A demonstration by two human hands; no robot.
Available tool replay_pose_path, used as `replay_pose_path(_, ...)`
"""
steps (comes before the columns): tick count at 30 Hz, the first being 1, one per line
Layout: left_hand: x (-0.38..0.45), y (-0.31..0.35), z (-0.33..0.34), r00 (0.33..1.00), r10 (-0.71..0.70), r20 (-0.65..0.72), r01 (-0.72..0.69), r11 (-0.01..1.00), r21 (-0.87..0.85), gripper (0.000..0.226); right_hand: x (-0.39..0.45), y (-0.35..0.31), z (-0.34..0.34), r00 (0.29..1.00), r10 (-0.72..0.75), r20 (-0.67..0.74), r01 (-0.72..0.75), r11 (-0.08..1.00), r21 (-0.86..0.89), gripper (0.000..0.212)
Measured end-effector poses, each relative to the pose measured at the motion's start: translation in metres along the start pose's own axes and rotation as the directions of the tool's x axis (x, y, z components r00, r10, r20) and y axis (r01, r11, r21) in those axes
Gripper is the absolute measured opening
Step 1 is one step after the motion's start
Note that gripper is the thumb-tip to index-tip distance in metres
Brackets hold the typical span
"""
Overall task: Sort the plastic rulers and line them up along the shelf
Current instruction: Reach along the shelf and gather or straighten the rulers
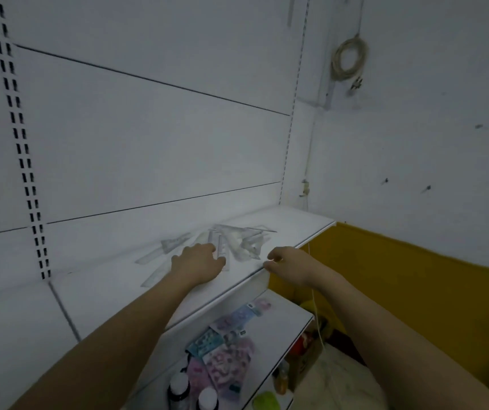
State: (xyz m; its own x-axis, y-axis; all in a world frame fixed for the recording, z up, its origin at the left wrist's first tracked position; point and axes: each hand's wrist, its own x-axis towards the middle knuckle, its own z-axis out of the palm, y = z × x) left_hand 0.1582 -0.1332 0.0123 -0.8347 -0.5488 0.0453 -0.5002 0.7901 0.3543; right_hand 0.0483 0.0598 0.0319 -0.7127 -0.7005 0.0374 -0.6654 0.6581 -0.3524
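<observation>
Rulers (222, 244) heaped loose on the upper shelf (290, 229).
Left hand (199, 261) is laid on them, fingers relaxed; right hand (284, 261) is held loosely curled, grasping nothing, at the shelf edge.

Clear plastic rulers (222, 244) jumbled in loose pile on white shelf (296, 229).

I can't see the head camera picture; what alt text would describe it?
A person's left hand rests on a loose pile of clear plastic rulers on a white shelf, while the right hand touches the shelf's front edge. Colourful packets lie on the shelf below.
</observation>
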Motion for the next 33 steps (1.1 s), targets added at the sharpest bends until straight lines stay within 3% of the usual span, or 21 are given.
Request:
replay_pose_path(7, 0.085, -0.006, 0.013, 0.978, -0.161, -0.135, 0.146, 0.983, -0.114, 0.051, 0.118, 0.017, 0.016, 0.987, -0.158, 0.027, 0.156, 0.985, 0.066, 0.043)
replay_pose_path(12, 0.139, -0.021, 0.008, 0.911, -0.347, -0.224, 0.292, 0.924, -0.246, 0.045, 0.202, 0.028, 0.031, 0.941, -0.336, 0.039, 0.330, 0.937, 0.110, 0.038)
replay_pose_path(17, 0.149, -0.042, 0.003, 0.833, -0.428, -0.351, 0.398, 0.904, -0.159, 0.031, 0.284, 0.036, 0.032, 0.910, -0.409, 0.068, 0.406, 0.913, 0.046, 0.045)
replay_pose_path(20, 0.146, -0.049, 0.002, 0.828, -0.448, -0.337, 0.440, 0.892, -0.104, 0.032, 0.322, 0.030, 0.029, 0.896, -0.381, 0.228, 0.396, 0.918, -0.026, 0.059)
replay_pose_path(23, 0.141, -0.054, 0.005, 0.821, -0.499, -0.277, 0.490, 0.865, -0.107, 0.036, 0.344, 0.013, 0.031, 0.848, -0.402, 0.345, 0.435, 0.900, -0.018, 0.040)
replay_pose_path(26, 0.140, -0.056, 0.006, 0.806, -0.535, -0.253, 0.523, 0.844, -0.118, 0.042, 0.357, -0.004, 0.033, 0.818, -0.420, 0.393, 0.455, 0.890, 0.004, 0.045)
replay_pose_path(33, 0.142, -0.069, 0.007, 0.826, -0.513, -0.233, 0.518, 0.854, -0.041, 0.036, 0.371, 0.000, 0.061, 0.772, -0.565, 0.290, 0.509, 0.824, 0.249, 0.051)
